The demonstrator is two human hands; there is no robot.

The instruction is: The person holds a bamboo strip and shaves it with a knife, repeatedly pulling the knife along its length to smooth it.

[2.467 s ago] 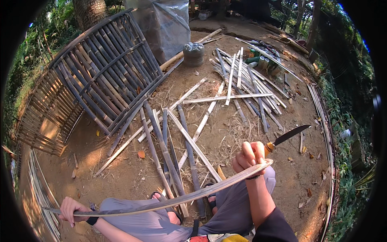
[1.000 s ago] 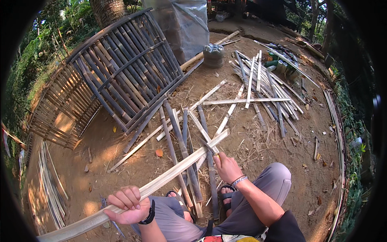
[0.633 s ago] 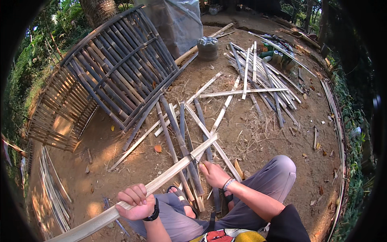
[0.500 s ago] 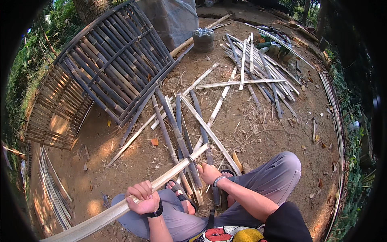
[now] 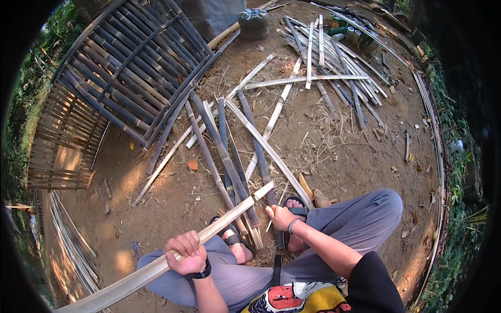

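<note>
My left hand [image 5: 186,252] is wrapped round a long pale split bamboo strip [image 5: 130,281], which slants from the lower left up to the middle. Near its far end the strip has a dark mark across it. My right hand [image 5: 281,217] is closed in a fist just right of that end, above my foot. What it grips is mostly hidden by the fingers, and I cannot make it out. Beneath the strip's end, several dark bamboo pieces [image 5: 227,159] lie on the ground between my feet and beyond.
A dark bamboo slatted frame [image 5: 130,68] leans at the upper left, beside a lighter slatted panel [image 5: 62,141]. A pile of split strips [image 5: 339,68] lies at the far right. A clear plastic container [image 5: 253,25] stands at the back. Thin strips [image 5: 73,245] lie at the left.
The view has shifted, so the ground things sit higher and slightly left. My right hand has moved slightly right and away from the strip. My left hand keeps its grip.
</note>
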